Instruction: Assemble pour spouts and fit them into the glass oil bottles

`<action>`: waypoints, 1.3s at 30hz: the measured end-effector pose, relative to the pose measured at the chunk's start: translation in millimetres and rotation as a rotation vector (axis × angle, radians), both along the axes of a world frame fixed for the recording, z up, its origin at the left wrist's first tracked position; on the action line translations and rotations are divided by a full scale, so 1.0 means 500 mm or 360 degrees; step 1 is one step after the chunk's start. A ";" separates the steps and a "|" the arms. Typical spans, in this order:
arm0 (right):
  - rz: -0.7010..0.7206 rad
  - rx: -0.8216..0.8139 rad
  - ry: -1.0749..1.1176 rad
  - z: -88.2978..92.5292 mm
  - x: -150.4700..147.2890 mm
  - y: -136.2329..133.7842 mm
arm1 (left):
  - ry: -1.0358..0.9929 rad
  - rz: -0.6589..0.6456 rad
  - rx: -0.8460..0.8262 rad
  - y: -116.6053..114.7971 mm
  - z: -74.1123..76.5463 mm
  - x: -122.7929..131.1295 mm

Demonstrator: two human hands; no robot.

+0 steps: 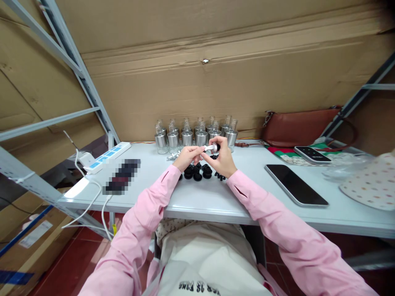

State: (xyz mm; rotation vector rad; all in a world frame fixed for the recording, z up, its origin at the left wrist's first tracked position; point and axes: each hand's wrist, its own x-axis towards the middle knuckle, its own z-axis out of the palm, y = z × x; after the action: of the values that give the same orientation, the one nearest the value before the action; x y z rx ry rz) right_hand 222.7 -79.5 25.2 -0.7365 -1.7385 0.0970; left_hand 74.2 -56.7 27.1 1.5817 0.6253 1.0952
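Observation:
My left hand [189,157] and my right hand [222,159] meet above the table, fingers closed on one small silver spout [211,147]. My left fingertips pinch its thin end, while the right fingers wrap round its wider end, where a black part shows. Just below the hands lies a group of round black caps [197,176]. Small black pieces [220,176] are scattered by the right wrist. More silver metal parts [173,156] lie behind the left hand. Clear glass bottles with metal sleeves [187,137] stand upright in rows behind both hands.
A white power strip [106,157] and a blurred-out dark object [121,176] lie at left. To the right are a large phone [295,185], a smaller dark device [312,154], a brown handbag [299,128] and a dotted cloth item [370,185]. Cardboard [185,90] backs the table.

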 end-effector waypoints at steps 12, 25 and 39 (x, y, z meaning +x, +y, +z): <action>0.0023 -0.0043 0.0144 0.010 -0.007 -0.004 | -0.0316 -0.0199 -0.0500 -0.014 0.012 0.012; 0.0151 -0.0098 0.0061 0.011 -0.012 -0.006 | -0.0390 -0.0486 -0.0825 -0.017 0.012 -0.010; 0.0118 -0.0043 -0.0127 0.016 -0.004 -0.014 | -0.0318 -0.0575 -0.0959 -0.021 0.015 -0.014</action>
State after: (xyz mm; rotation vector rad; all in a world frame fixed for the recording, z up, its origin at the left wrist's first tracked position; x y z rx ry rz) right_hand 220.9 -86.6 33.4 -0.7040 -1.8444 0.1438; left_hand 67.1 -67.3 34.5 0.9969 0.4530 0.6921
